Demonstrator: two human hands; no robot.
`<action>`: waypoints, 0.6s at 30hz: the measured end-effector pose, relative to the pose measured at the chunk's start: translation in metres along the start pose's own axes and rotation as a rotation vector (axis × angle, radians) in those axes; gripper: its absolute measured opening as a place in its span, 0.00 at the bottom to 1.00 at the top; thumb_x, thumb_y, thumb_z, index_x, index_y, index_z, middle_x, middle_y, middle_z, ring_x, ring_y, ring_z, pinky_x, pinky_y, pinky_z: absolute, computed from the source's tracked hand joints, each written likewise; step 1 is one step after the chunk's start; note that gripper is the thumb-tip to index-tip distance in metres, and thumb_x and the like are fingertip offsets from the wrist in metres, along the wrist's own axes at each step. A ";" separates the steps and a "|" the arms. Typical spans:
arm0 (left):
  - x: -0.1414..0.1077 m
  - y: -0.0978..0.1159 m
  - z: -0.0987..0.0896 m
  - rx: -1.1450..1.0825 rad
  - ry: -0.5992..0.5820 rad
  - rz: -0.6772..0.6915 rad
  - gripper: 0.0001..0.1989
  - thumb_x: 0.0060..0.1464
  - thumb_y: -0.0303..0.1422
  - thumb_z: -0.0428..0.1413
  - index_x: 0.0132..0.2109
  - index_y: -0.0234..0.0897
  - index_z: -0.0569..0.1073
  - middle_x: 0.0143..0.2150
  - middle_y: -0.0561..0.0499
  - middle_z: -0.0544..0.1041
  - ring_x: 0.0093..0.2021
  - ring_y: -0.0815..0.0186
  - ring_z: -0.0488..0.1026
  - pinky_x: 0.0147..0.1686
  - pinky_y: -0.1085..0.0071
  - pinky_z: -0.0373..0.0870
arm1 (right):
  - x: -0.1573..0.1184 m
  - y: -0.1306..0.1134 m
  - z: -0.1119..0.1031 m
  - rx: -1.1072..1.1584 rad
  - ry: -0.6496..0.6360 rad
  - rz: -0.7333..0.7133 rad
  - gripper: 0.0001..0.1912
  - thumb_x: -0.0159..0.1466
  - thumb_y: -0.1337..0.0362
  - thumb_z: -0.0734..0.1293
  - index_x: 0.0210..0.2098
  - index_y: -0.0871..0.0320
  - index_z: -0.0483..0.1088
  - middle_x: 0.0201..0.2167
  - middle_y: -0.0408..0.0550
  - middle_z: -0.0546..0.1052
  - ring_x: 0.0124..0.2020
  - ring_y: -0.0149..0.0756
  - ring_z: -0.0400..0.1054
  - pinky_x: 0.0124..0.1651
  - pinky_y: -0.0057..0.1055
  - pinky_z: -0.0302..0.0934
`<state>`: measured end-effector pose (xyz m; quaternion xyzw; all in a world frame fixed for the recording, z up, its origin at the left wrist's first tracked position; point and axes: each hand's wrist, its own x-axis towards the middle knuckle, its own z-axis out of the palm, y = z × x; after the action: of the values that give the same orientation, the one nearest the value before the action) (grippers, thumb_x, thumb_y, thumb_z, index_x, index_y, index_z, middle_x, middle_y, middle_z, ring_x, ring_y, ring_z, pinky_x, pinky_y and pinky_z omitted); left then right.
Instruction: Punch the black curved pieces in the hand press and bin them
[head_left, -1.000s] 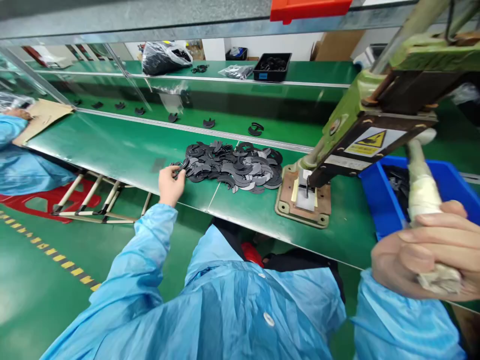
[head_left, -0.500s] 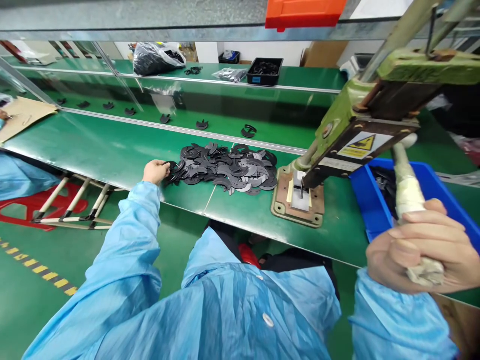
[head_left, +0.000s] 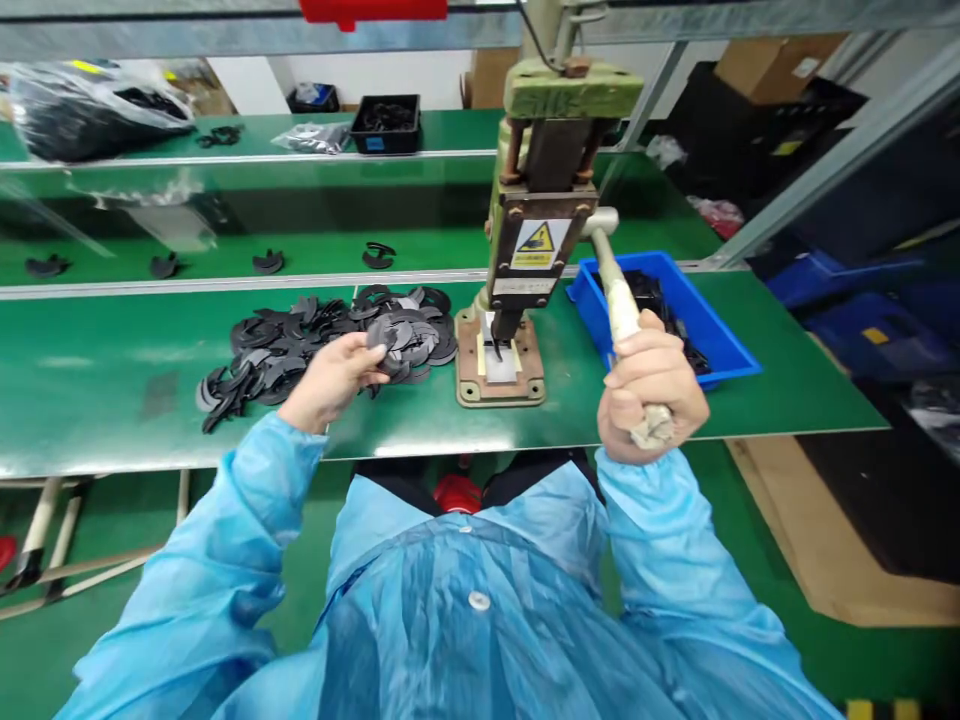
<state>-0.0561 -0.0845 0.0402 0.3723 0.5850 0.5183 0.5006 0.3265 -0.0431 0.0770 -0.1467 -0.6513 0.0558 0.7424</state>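
My left hand (head_left: 337, 378) pinches a dark grey curved plastic piece (head_left: 380, 336) between thumb and fingers, held over the right part of a pile of similar crescent-shaped pieces (head_left: 277, 345). Just right of the pile stands a green hand press (head_left: 534, 245). Its narrow tool tip reaches down to a small pale metal fixture (head_left: 501, 368) on the brown base plate (head_left: 469, 390). My right hand (head_left: 651, 392) is wrapped round the taped lever handle (head_left: 619, 300) on the right side of the press. Whether a piece lies under the tool, I cannot tell.
A blue bin (head_left: 716, 335) with black parts stands right of the press, behind my right hand. Several curved pieces (head_left: 268, 262) lie spaced out on the green strip beyond the metal rail (head_left: 150, 288). A black tray (head_left: 386, 125) and a plastic bag (head_left: 90, 115) rest on the back shelf.
My view has swung right. My left hand has moved from the pile's left end rightward toward the press, carrying a curved piece. My right hand stays on the lever.
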 end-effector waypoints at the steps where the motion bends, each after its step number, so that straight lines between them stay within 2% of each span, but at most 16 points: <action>1: 0.004 -0.004 0.024 0.018 -0.056 0.000 0.21 0.49 0.41 0.76 0.42 0.37 0.78 0.36 0.51 0.82 0.30 0.70 0.78 0.30 0.75 0.79 | 0.000 0.000 -0.001 0.002 -0.012 -0.002 0.18 0.64 0.55 0.76 0.25 0.53 0.67 0.23 0.39 0.74 0.38 0.38 0.76 0.65 0.62 0.70; 4: 0.022 -0.010 0.082 0.111 -0.147 0.005 0.18 0.54 0.42 0.74 0.37 0.36 0.76 0.28 0.53 0.78 0.23 0.73 0.72 0.23 0.78 0.70 | 0.000 0.000 -0.002 -0.004 -0.031 0.000 0.17 0.65 0.55 0.76 0.26 0.53 0.68 0.24 0.39 0.74 0.39 0.39 0.76 0.66 0.63 0.70; 6: 0.035 -0.011 0.107 0.153 -0.177 0.008 0.17 0.57 0.40 0.73 0.35 0.36 0.74 0.26 0.55 0.76 0.21 0.75 0.68 0.21 0.79 0.66 | -0.001 0.000 -0.003 -0.003 -0.032 -0.003 0.17 0.65 0.55 0.75 0.26 0.52 0.68 0.24 0.39 0.74 0.40 0.40 0.76 0.66 0.63 0.70; 8: 0.046 -0.010 0.125 0.179 -0.192 0.011 0.17 0.58 0.38 0.72 0.33 0.36 0.74 0.26 0.55 0.75 0.21 0.75 0.68 0.21 0.79 0.65 | -0.001 0.000 -0.003 0.004 -0.034 -0.007 0.17 0.65 0.55 0.75 0.26 0.53 0.68 0.24 0.39 0.74 0.40 0.39 0.76 0.66 0.64 0.70; 12: 0.060 -0.011 0.142 0.254 -0.179 0.009 0.14 0.59 0.34 0.71 0.32 0.36 0.74 0.26 0.55 0.75 0.22 0.74 0.67 0.23 0.78 0.67 | -0.002 0.001 -0.002 0.003 -0.038 -0.002 0.18 0.66 0.54 0.75 0.26 0.52 0.67 0.24 0.39 0.73 0.40 0.39 0.76 0.66 0.64 0.71; 18: 0.069 -0.013 0.144 0.291 -0.192 -0.034 0.17 0.59 0.33 0.72 0.31 0.36 0.71 0.24 0.56 0.72 0.21 0.74 0.69 0.21 0.78 0.68 | -0.002 0.000 -0.001 -0.020 -0.011 -0.002 0.18 0.66 0.53 0.75 0.26 0.52 0.67 0.24 0.38 0.73 0.39 0.37 0.75 0.65 0.63 0.72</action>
<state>0.0691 0.0130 0.0193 0.4786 0.6096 0.3815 0.5038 0.3268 -0.0442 0.0752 -0.1530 -0.6562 0.0493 0.7373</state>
